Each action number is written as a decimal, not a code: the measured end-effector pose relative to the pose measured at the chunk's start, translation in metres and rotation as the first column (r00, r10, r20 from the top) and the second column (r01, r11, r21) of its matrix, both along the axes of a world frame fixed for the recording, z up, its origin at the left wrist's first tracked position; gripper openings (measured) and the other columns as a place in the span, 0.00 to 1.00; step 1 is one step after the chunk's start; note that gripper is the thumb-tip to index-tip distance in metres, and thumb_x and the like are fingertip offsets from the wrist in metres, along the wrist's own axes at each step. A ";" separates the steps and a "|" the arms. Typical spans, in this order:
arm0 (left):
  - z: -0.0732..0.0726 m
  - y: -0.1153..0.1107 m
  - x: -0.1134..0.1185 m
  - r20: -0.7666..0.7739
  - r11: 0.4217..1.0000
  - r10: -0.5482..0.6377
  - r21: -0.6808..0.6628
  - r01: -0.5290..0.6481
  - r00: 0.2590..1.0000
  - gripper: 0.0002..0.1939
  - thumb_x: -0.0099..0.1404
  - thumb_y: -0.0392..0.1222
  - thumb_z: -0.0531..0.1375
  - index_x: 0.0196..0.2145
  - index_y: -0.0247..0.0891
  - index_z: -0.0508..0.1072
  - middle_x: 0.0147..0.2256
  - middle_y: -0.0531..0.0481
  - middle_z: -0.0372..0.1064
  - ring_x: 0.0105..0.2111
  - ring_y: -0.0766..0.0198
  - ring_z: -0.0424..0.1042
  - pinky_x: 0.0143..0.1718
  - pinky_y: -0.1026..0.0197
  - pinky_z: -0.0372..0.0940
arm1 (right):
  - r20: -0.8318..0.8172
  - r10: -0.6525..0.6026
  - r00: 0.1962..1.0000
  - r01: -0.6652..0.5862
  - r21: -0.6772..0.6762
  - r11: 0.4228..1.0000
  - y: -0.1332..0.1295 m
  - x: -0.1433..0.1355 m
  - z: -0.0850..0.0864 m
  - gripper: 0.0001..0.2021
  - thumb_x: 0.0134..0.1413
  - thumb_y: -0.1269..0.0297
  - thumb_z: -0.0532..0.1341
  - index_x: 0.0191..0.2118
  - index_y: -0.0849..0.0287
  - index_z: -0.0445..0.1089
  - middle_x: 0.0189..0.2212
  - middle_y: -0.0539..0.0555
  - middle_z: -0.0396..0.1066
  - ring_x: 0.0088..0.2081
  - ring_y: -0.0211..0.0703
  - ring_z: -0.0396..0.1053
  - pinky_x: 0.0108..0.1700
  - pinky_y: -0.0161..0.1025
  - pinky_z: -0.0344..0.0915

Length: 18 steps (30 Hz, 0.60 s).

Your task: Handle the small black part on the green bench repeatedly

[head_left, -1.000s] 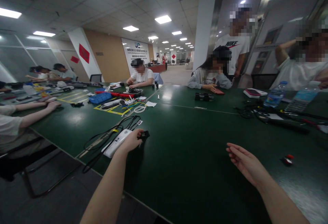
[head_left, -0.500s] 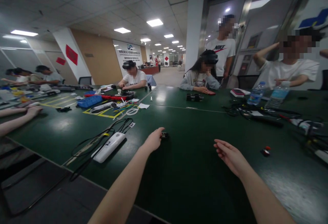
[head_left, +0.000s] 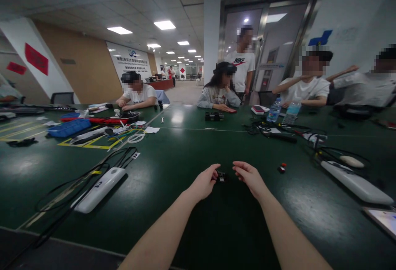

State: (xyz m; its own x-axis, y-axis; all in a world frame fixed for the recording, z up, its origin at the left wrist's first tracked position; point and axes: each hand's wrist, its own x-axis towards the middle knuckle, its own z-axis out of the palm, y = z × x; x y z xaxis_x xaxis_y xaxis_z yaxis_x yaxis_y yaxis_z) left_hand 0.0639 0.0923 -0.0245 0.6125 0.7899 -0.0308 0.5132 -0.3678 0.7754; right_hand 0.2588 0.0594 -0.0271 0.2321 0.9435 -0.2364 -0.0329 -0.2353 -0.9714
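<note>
In front of me, above the dark green table (head_left: 185, 150), my left hand (head_left: 204, 183) curls its fingers round the near side of a small black object with silvery parts (head_left: 221, 176). Its exact kind is too small and dark to make out. Just right of it, my right hand (head_left: 249, 177) hovers with loosely bent fingers, the thumb apart from them and nothing visible in between. A small black item with a red-orange top (head_left: 281, 167) lies farther right on the table.
To the left lies a white power strip (head_left: 100, 189) with black cables; another white strip (head_left: 357, 181) is at right. A blue tray (head_left: 69, 127), tangled wires, two water bottles (head_left: 274, 110) and a black object (head_left: 214, 116) are farther off. Several people sit or stand opposite.
My view has turned right. My hands have drawn closer together, the right one coming in beside the small black object at my left fingers.
</note>
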 end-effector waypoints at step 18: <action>-0.001 0.000 -0.002 0.045 1.000 -0.002 0.016 0.001 0.999 0.28 0.59 0.30 0.51 0.55 0.49 0.54 0.42 0.50 0.62 0.40 0.64 0.65 0.44 0.60 0.63 | 0.456 0.197 0.868 -0.259 0.077 0.963 -0.001 -0.004 -0.005 0.15 0.48 0.73 0.53 0.43 0.57 0.67 0.40 0.52 0.68 0.42 0.42 0.65 0.47 0.43 0.61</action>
